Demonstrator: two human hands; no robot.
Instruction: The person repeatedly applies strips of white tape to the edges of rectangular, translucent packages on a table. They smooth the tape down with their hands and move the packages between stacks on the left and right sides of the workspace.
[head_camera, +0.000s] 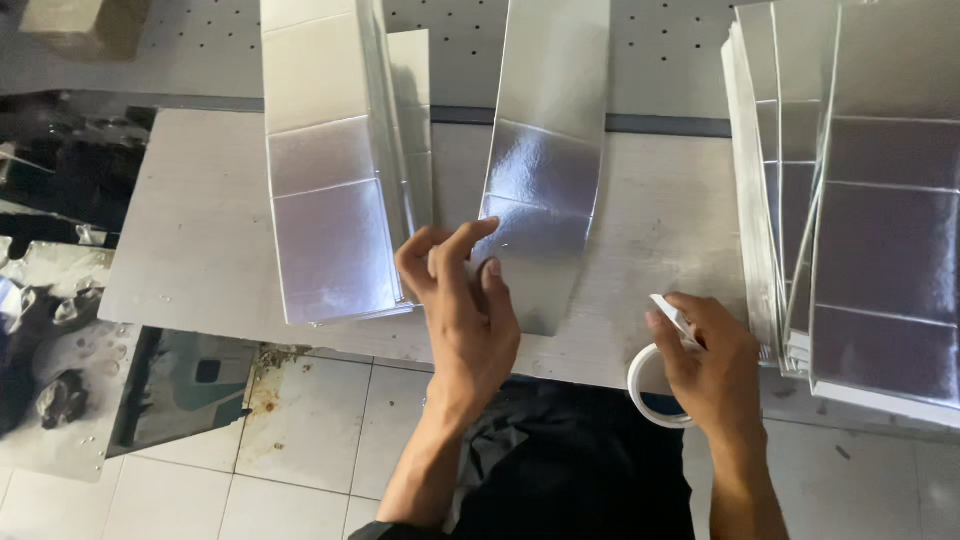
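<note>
sheet (540, 200) on board (200, 240) between left stack (325, 200), right stack (870, 230).

You have two stacks of silver creased sheets (335, 190) (860, 200), one loose silver sheet (540, 170), one white tape roll (650, 385), and two hands (465, 300) (710, 365) in view
</note>
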